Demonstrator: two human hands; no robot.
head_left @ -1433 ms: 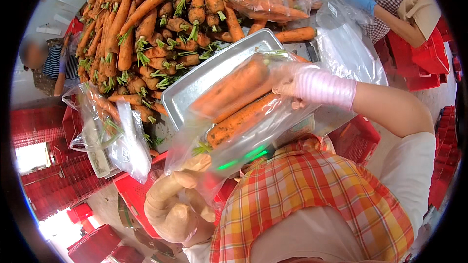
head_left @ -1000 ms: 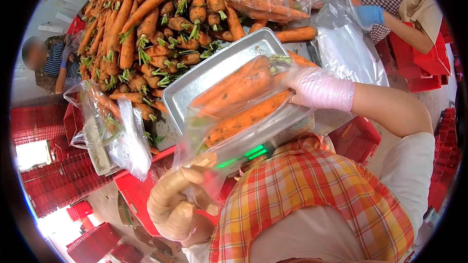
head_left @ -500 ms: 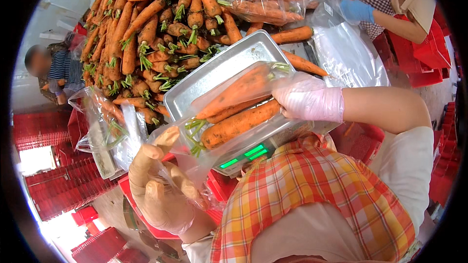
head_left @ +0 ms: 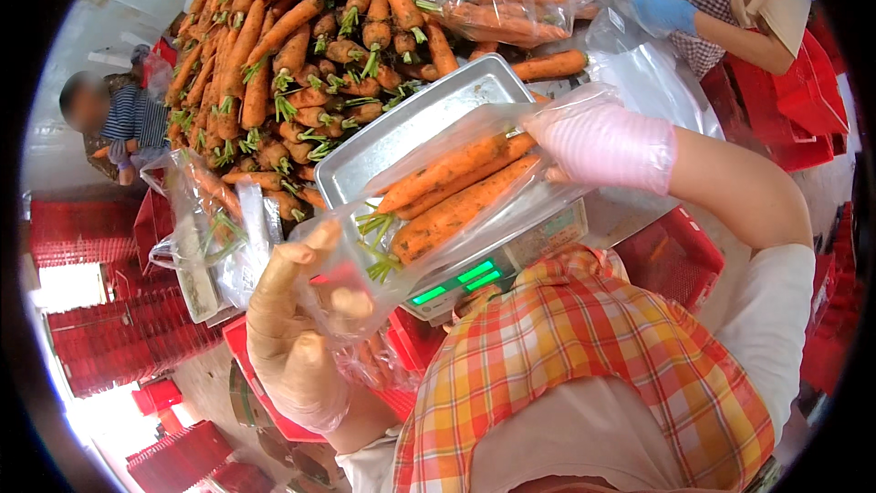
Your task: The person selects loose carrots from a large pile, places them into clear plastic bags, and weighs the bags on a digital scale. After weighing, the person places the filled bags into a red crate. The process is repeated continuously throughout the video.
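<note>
Right hand (head_left: 598,141) grips the limp, likely slippery bag (head_left: 465,144); left hand (head_left: 297,338) half-curled, grip unclear. Stiff carrots (head_left: 461,205) probably need support beneath.

From where I stand, the place is awash with red plastic. Over on the left, a bank of stacked red crates (head_left: 119,351) lines the side, and a hard white glare (head_left: 69,289) breaks through between them, with another bright patch (head_left: 99,424) lower down. Higher up, a pale wall (head_left: 64,160) shows in cool, even light. Near the lower left, another red crate (head_left: 178,456) sits on the dull, grey-brown floor (head_left: 199,374). The grey worktable (head_left: 625,208) fills the middle, a perforated red bin (head_left: 680,256) just beside it. More red tubs (head_left: 803,96) crowd the upper right.
</note>
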